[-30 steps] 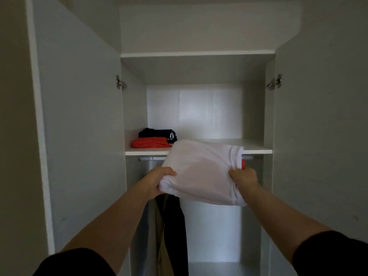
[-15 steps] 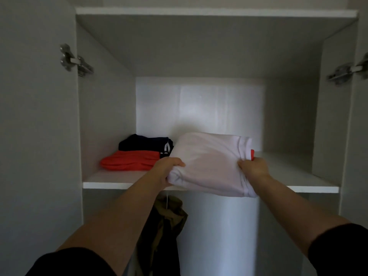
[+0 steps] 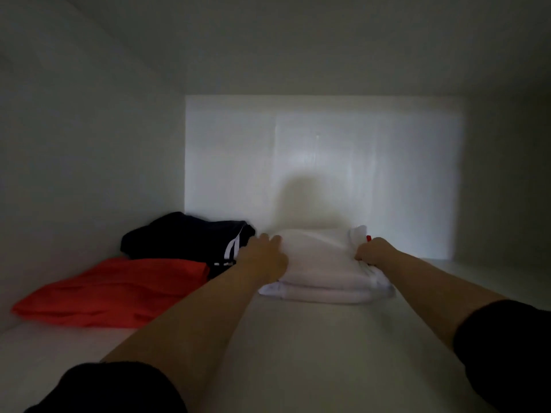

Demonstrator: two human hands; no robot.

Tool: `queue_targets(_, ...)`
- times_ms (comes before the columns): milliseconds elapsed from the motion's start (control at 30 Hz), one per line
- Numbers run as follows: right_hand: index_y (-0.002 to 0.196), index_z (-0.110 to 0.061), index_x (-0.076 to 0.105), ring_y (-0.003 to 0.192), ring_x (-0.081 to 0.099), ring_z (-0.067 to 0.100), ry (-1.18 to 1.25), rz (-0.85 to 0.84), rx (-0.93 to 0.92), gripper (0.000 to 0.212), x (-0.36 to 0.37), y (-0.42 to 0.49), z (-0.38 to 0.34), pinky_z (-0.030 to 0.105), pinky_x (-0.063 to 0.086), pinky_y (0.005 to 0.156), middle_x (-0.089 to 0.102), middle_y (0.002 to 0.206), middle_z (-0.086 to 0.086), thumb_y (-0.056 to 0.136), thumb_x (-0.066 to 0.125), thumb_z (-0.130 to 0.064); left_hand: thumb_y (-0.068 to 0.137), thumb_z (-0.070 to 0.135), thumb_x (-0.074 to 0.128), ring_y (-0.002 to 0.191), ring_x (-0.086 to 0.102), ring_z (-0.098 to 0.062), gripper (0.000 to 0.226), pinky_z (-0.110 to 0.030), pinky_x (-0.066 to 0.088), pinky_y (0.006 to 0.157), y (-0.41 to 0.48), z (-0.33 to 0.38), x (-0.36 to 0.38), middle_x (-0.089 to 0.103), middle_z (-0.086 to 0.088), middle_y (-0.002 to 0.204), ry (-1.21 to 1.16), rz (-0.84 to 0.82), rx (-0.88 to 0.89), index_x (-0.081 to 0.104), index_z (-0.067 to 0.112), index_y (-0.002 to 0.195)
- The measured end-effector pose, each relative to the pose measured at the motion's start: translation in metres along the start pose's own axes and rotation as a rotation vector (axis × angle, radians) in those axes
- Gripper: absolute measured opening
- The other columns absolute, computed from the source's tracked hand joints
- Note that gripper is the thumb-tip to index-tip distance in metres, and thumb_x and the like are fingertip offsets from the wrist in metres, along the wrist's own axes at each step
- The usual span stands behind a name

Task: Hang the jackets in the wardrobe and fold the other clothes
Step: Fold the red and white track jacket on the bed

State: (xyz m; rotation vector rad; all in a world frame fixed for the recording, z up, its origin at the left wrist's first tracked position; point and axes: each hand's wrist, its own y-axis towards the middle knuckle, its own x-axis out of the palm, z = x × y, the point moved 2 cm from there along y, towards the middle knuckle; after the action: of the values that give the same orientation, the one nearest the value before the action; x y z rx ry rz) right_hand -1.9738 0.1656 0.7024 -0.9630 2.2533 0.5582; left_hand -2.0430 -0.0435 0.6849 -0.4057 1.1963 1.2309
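Wardrobe shelf (image 3: 298,338) bore a folded white garment (image 3: 325,263); the outstretched left hand (image 3: 265,257) pressed it flat-fingered, while the right hand (image 3: 372,251) gripped its right edge.

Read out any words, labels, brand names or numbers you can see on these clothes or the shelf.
No readable text anywhere.
Black garment: white stripes only, no letters that can be made out.
White folded garment: a small red bit at its far edge, too blurred to read.

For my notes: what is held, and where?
Right hand grips the folded white garment at its right edge; left hand rests on its left side.
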Motion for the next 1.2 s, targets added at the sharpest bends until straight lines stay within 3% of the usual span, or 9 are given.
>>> queue_targets(133,0.134,0.008,0.04,0.127,0.044,0.033,0.0,-0.025,-0.016,0.042,0.033,0.063,-0.011,0.03,0.035,0.101,0.044,0.138,0.023,0.096,0.044,-0.008,0.098,0.046,0.025,0.127,0.037,-0.031,0.051,-0.042,0.035,0.097,0.041,0.003,0.025,0.038,-0.01,0.141,0.339,0.018,0.248,0.032,0.019,0.141)
queue_targets(267,0.141,0.008,0.03,0.125,0.046,0.034,0.035,-0.069,-0.03,0.051,0.065,0.108,-0.016,0.03,0.038,0.098,0.045,0.137,0.024,0.094,0.045,-0.007,0.097,0.053,0.026,0.143,0.011,-0.027,0.062,-0.046,0.02,0.114,0.077,-0.016,0.043,0.011,-0.01,0.157,0.384,-0.184,0.22,0.013,0.023,0.15)
queue_targets(467,0.134,0.004,0.044,0.127,0.044,0.033,0.073,-0.232,-0.036,0.044,0.086,0.142,-0.018,0.031,0.038,0.097,0.046,0.137,0.021,0.094,0.051,-0.015,0.094,0.06,0.026,0.142,0.013,-0.025,0.066,-0.044,0.023,0.113,0.097,-0.036,0.053,0.017,-0.004,0.156,0.358,-0.035,0.194,0.015,0.026,0.149)
queue_targets(567,0.133,0.003,0.038,0.123,0.045,0.036,0.053,0.04,-0.081,0.049,0.077,0.155,-0.024,0.038,0.041,0.099,0.044,0.134,0.021,0.091,0.053,-0.017,0.094,0.06,0.025,0.142,0.016,-0.024,0.065,-0.041,0.024,0.11,0.101,-0.036,0.056,0.021,-0.004,0.154,0.378,0.004,0.203,0.016,0.026,0.149)
queue_targets(667,0.126,-0.002,0.047,0.114,0.049,0.034,-0.019,0.301,-0.452,0.039,0.066,0.154,-0.049,0.042,0.043,0.094,0.05,0.125,0.019,0.09,0.05,-0.014,0.093,0.062,0.024,0.142,0.015,-0.024,0.066,-0.042,0.022,0.11,0.104,-0.037,0.061,0.019,-0.003,0.155,0.427,0.028,0.207,0.015,0.028,0.149)
queue_targets(767,0.125,-0.002,0.053,0.117,0.05,0.03,-0.263,-0.077,-0.632,0.035,0.091,0.145,-0.062,0.033,0.038,0.095,0.053,0.13,0.02,0.099,0.037,-0.02,0.093,0.062,0.025,0.143,0.014,-0.025,0.067,-0.042,0.021,0.112,0.108,-0.04,0.062,0.019,-0.004,0.156,0.422,0.019,0.215,0.015,0.027,0.149)
queue_targets(867,0.144,-0.005,0.032,0.138,0.031,0.022,-0.354,-0.47,-0.553,0.046,0.115,0.134,-0.05,0.02,0.022,0.101,0.031,0.151,0.013,0.105,0.021,-0.027,0.092,0.063,0.025,0.143,0.014,-0.025,0.069,-0.043,0.021,0.111,0.108,-0.043,0.063,0.019,-0.005,0.156,0.407,0.004,0.231,0.015,0.026,0.15)
queue_targets(1067,0.143,-0.003,0.033,0.134,0.036,0.026,-0.436,-0.324,-0.512,0.056,0.098,0.122,-0.047,0.03,0.026,0.108,0.035,0.148,0.016,0.103,0.021,-0.04,0.094,0.061,0.028,0.144,0.009,-0.025,0.069,-0.046,0.017,0.115,0.102,-0.038,0.056,0.011,-0.006,0.158,0.372,-0.086,0.18,0.012,0.025,0.15)
queue_targets(1200,0.137,-0.006,0.037,0.103,0.056,0.031,-0.497,-0.244,-0.555,0.055,0.061,0.097,-0.06,0.031,0.042,0.086,0.049,0.133,0.016,0.101,0.024,-0.046,0.096,0.054,0.026,0.142,0.018,-0.026,0.061,-0.046,0.021,0.114,0.086,-0.027,0.032,0.019,-0.006,0.155,0.394,-0.089,0.221,0.02,0.023,0.149)
